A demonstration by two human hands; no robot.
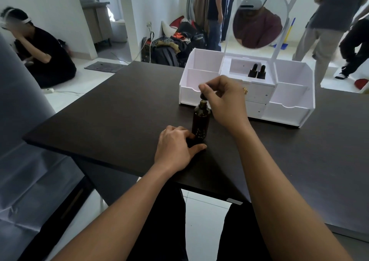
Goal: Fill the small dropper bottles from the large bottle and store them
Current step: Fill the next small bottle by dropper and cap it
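Observation:
The large amber bottle (pixel 200 119) stands upright on the dark table (pixel 111 117), its neck uncapped. My right hand (pixel 225 99) hovers just above the neck and pinches a small black dropper cap (pixel 202 96) between thumb and fingertips. My left hand (pixel 175 149) rests on the table at the bottle's foot, with its fingers and thumb closed around a small dark bottle (pixel 191 142) that is mostly hidden. Two capped small dropper bottles (pixel 257 72) stand side by side in the middle compartment of the white organizer (pixel 287 109).
The organizer sits at the table's far right and carries a round cat-ear mirror (pixel 259 19). Its side compartments hold nothing visible. A person (pixel 40 51) sits on the floor at left, others stand behind the table, and bags (pixel 171 45) lie on the floor.

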